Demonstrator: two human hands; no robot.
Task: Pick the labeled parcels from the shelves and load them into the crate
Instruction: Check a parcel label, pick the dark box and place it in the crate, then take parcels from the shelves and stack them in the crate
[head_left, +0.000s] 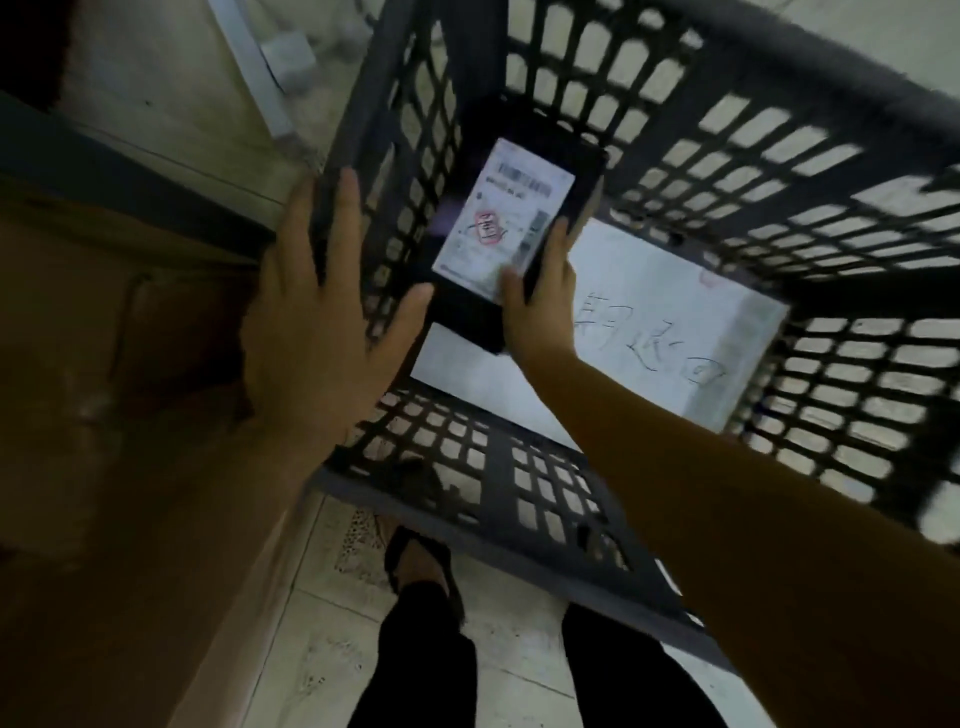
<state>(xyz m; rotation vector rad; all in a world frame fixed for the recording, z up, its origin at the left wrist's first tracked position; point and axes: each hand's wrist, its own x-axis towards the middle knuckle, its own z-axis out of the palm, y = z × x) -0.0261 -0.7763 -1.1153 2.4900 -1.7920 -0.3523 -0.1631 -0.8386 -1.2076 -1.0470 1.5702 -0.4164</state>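
While a worker's right hand (540, 306) holds a black parcel (519, 244) low inside a dark lattice crate (519, 499), the left hand (317, 322) lies flat against the crate's left rim with its fingers straight and spread, gripping nothing. The right hand pinches the parcel at its near right corner, thumb on the white shipping label (511, 182) and fingers curled round the edge. The parcel hangs tilted, label up, above the left part of the crate floor and overlapping a white parcel (665, 332) with handwritten characters that lies flat on the bottom. A brown cardboard box (130, 338) stands just beside the crate on the left, on a pale tiled floor (322, 649).

Loading appears under way, with this parcel not yet set down. To place it well, the left hand would best brace the rim so the crate does not shift, while the right levels the parcel and lowers it until it rests flat, label upward. A corner pinch gives little control over tilt, so letting go early risks the parcel landing on edge or with its label hidden. The fingers should also stay clear of the lattice openings as the hand comes out.
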